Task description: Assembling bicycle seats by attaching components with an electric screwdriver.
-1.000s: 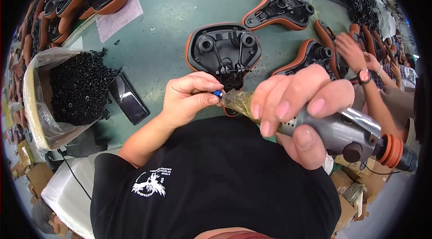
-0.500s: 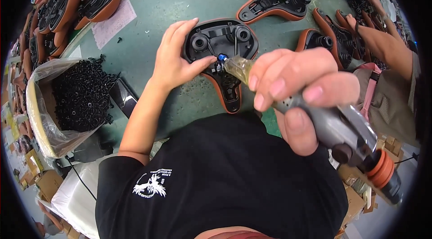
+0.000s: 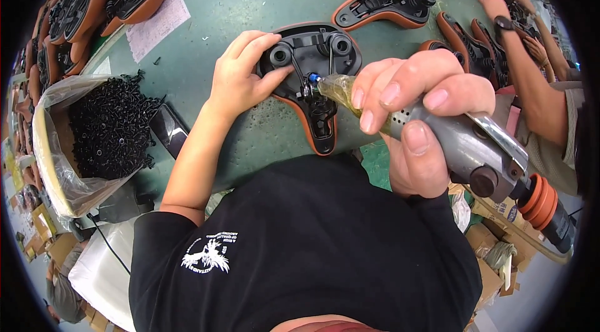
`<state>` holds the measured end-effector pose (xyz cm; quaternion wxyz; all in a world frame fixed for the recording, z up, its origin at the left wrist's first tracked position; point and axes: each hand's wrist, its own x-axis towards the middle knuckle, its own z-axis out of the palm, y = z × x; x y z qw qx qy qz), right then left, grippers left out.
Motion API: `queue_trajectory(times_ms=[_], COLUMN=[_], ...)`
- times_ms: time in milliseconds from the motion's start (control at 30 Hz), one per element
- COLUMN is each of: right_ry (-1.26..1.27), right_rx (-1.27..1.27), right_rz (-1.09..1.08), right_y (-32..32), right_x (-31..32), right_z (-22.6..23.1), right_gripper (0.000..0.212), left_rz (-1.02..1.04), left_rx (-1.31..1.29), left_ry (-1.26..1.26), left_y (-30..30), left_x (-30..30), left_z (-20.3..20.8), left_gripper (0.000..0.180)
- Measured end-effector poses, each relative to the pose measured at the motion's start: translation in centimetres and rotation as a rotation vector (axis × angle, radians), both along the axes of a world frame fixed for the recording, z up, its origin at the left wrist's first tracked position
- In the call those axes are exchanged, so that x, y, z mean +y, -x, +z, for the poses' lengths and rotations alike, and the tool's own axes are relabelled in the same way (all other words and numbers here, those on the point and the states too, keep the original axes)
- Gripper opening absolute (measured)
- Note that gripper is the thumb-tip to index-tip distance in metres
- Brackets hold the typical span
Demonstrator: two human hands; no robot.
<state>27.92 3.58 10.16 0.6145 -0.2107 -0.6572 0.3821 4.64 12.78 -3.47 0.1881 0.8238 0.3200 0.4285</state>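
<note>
Saddle [image 3: 312, 55], part-hidden by left hand [image 3: 242, 75], lies near other saddles [image 3: 380, 0]

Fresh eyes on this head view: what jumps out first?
The grey power tool in the right hand, right of centre, with a blue piece at its tip over the upturned saddle. The left hand touches that saddle's left side. Far left, a plastic-lined container overflows with black screws.

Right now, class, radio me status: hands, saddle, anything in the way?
Left hand on saddle edge. Right hand gripping tool, blue tip at saddle's middle. Saddle underside up. No obstruction seen; bin, phone off left.
</note>
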Motion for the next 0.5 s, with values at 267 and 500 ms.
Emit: queue_trajectory(times_ms=[267, 500], right_ry=[-0.001, 0.013], right_rx=[-0.016, -0.003], right_rz=[0.037, 0.005], right_y=[-0.5, 1.0], right_x=[0.0, 0.9], right_z=[0.3, -0.1], right_gripper=[0.031, 0.031], left_rz=[0.086, 0.036], left_rx=[0.004, -0.322], left_ry=[0.095, 0.515], left_y=[-0.5, -1.6], left_x=[-1.4, -1.2], left_z=[-0.7, -3.1], left_gripper=[0.054, 0.05])
